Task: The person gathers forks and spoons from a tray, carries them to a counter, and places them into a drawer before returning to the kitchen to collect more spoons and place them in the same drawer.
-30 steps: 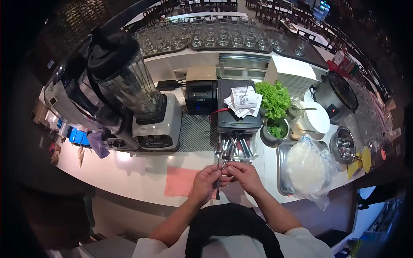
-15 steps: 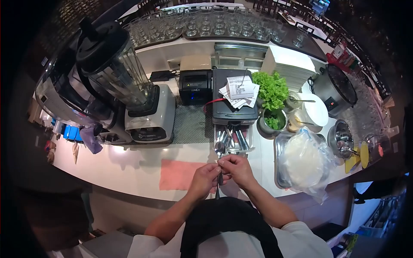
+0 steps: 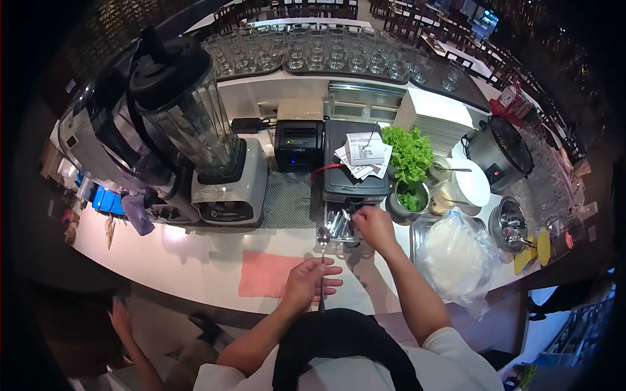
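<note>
A long-handled metal spoon [image 3: 323, 236] stands bowl-up in my left hand [image 3: 312, 285], held by the thumb with the other fingers stretched out. A folded pink cloth [image 3: 257, 275] lies on the counter just left of that hand. My right hand [image 3: 376, 228] is at the right edge of the cutlery tray [image 3: 336, 241], its fingers curled together; what they hold, if anything, is hidden. Several pieces of metal cutlery [image 3: 339, 222] lie in the tray, in front of a dark box [image 3: 355, 187] topped with paper slips [image 3: 365, 148].
A blender [image 3: 228, 195] and a black printer [image 3: 298, 144] stand to the left. Lettuce [image 3: 407, 153], a metal bowl [image 3: 508, 225] and a plastic bag of white food [image 3: 454, 251] are on the right. Glasses [image 3: 316, 55] line the back. Another person's hand [image 3: 120, 319] shows at lower left.
My right hand has left the spoon and moved up and right to the cutlery tray. My left hand keeps the spoon, its fingers now spread. Another person's arm has appeared at lower left.
</note>
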The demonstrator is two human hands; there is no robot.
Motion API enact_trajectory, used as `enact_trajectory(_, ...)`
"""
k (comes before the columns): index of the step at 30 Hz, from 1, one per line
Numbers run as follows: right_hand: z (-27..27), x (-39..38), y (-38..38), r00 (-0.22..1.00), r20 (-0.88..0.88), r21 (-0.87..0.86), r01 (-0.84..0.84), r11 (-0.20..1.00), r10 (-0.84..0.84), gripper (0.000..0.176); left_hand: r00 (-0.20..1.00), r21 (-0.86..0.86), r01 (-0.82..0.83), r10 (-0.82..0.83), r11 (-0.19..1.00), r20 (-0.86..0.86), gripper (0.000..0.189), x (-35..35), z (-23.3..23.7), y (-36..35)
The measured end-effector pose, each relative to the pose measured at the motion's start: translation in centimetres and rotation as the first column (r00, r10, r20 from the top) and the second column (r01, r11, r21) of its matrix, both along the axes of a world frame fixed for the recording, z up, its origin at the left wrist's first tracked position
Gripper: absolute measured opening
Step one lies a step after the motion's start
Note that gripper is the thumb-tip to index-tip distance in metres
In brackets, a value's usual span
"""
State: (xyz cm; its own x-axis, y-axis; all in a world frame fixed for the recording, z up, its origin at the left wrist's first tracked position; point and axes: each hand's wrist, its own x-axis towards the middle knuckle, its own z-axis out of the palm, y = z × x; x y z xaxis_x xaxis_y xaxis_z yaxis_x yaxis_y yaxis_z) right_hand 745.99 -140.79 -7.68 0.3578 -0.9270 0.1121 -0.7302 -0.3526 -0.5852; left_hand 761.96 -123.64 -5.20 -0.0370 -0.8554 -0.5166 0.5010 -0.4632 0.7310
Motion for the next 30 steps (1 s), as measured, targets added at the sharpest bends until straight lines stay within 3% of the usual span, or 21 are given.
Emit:
enact_trajectory(2,1.1,0.8,0.7,0.998,0.026,-0.038,0.05,0.998,-0.049,0.02,1.0,-0.019,0.005,-0.004,1.0,0.012,0.025,0.0,0.3,0.2)
enact_trajectory(4,2.0,1.1,2.1,0.993,-0.064,-0.145,0.085,0.986,-0.095,0.021,1.0,0.002,-0.008,0.008,1.0,0.0,0.025,0.5,0.7,0.1)
enact_trajectory(5,1.7,1.0,3.1,0.996,0.05,-0.323,0.09,0.942,-0.078,0.019,1.0,-0.002,-0.019,0.019,1.0,0.001,0.025,0.8,0.7,0.1)
enact_trajectory(9,1.4,-1.6,6.9,0.995,0.094,-0.222,0.046,0.974,-0.025,0.02,0.998,-0.003,-0.06,0.06,0.998,0.011,0.026,1.3,-0.4,0.6)
enact_trajectory(10,0.7,-2.1,7.6,0.992,0.122,0.154,-0.034,0.988,0.015,0.022,0.998,-0.011,-0.066,0.066,0.998,0.023,0.027,1.3,-0.7,0.7)
enact_trajectory(11,0.1,-2.5,8.0,0.986,0.165,0.503,-0.117,0.856,0.038,0.025,0.998,-0.009,-0.06,0.06,0.998,0.026,0.027,1.4,-0.8,0.7)
enact_trajectory(12,-0.4,-2.7,8.2,0.986,0.167,0.503,-0.111,0.857,0.03,0.025,0.998,-0.004,-0.059,0.059,0.998,0.035,0.027,1.4,-1.0,0.6)
enact_trajectory(14,0.0,-2.3,8.6,0.852,0.419,0.807,-0.191,0.559,-0.314,0.03,0.998,-0.002,-0.05,0.05,0.999,0.047,0.027,1.2,-1.0,0.4)
enact_trajectory(18,-1.0,-1.8,7.0,0.722,0.548,0.793,-0.286,0.539,-0.422,0.035,0.998,-0.021,-0.052,0.053,0.998,0.037,0.024,0.9,-0.7,0.3)
enact_trajectory(24,-1.6,0.5,2.1,0.678,0.579,0.774,-0.283,0.566,-0.453,0.035,0.998,-0.014,-0.038,0.039,0.999,0.051,0.025,1.0,-0.9,0.6)
enact_trajectory(27,-2.7,1.5,-0.1,0.587,0.67,0.695,-0.282,0.662,-0.454,0.035,0.998,-0.021,-0.025,0.026,0.999,0.056,0.026,1.0,-1.0,0.7)
enact_trajectory(30,-1.1,1.3,0.2,0.675,0.64,0.662,-0.242,0.709,-0.367,0.034,0.998,-0.024,-0.028,0.029,0.999,0.049,0.026,1.0,-1.2,0.8)
